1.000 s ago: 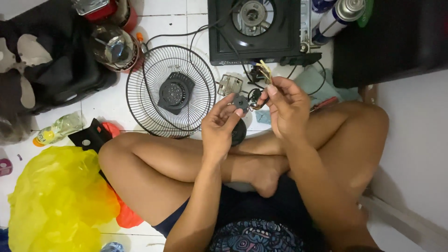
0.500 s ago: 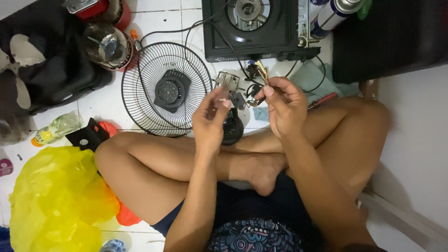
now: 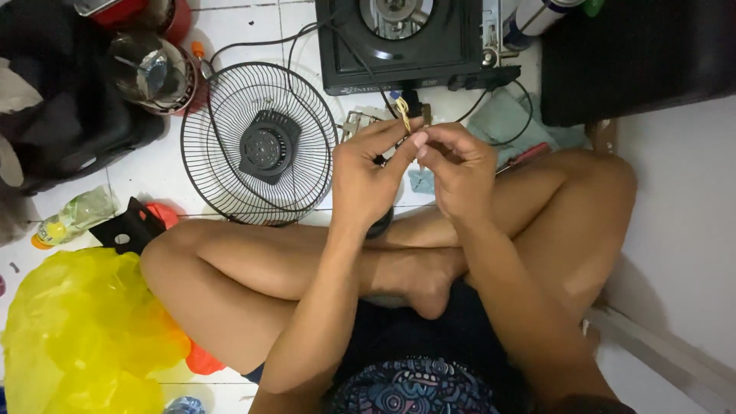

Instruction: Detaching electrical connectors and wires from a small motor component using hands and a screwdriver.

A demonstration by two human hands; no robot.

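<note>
1. Wires, thin and yellowish with small metal ends (image 3: pixel 403 123), stick up from between both hands, above the person's crossed legs.
2. Left hand (image 3: pixel 366 180) has its fingers pinched together on the wires and a small dark part that is mostly hidden.
3. Right hand (image 3: pixel 458 170) meets it, fingertips (image 3: pixel 421 140) closed on the same bundle.
4. Black cables (image 3: pixel 345 54) run from the hands across the white tiled floor (image 3: pixel 153 172).
5. Just beside the left hand lies a round black wire fan guard (image 3: pixel 259 144); beyond the hands sits a black portable gas stove (image 3: pixel 399 42).
6. Near the left knee lies a crumpled yellow plastic bag (image 3: pixel 80 337).
</note>
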